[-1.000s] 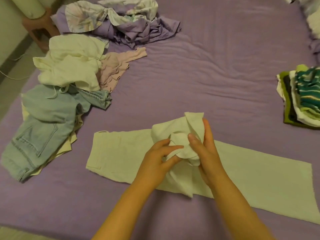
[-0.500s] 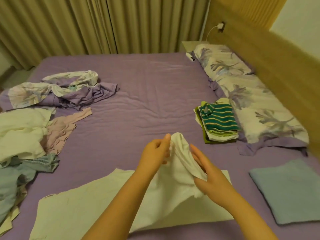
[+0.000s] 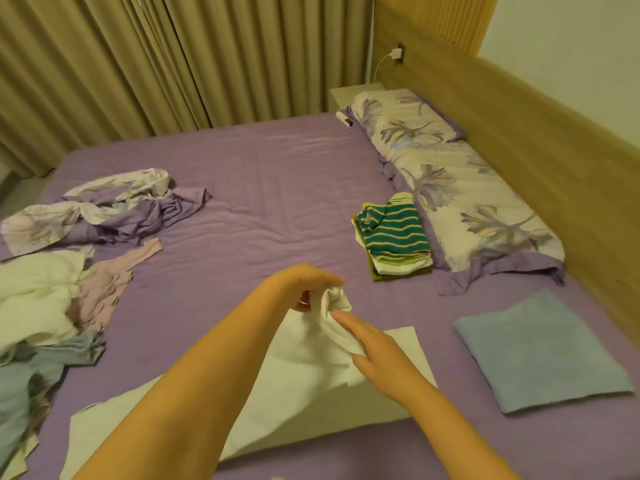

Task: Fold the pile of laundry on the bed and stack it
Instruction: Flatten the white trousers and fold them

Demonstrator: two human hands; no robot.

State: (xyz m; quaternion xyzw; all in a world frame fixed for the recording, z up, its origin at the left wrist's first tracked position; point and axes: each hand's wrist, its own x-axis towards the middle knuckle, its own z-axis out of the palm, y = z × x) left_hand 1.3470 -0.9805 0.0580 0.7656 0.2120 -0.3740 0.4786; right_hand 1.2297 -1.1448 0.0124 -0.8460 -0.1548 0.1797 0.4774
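A small white garment (image 3: 334,323) is lifted above the purple bed (image 3: 277,188). My left hand (image 3: 304,285) pinches its bunched top end. My right hand (image 3: 374,344) holds the lower part, fingers fairly straight along the cloth with the thumb under it. Beneath them lies a long cream pair of trousers (image 3: 270,403), spread flat across the near side of the bed. The unfolded pile (image 3: 45,292) of white, pink and denim pieces sits at the left. A folded stack (image 3: 394,237) topped by a green striped item stands at the right.
A folded blue towel (image 3: 540,351) lies at the near right. Floral pillows (image 3: 460,188) run along the wooden headboard (image 3: 554,140) on the right. A crumpled purple and floral sheet (image 3: 114,209) lies at the far left. Curtains (image 3: 173,64) hang behind the bed.
The view swung up and to the right, from the pile side to the headboard side. Both hands raised the white garment off the trousers and drew it out from a bunch.
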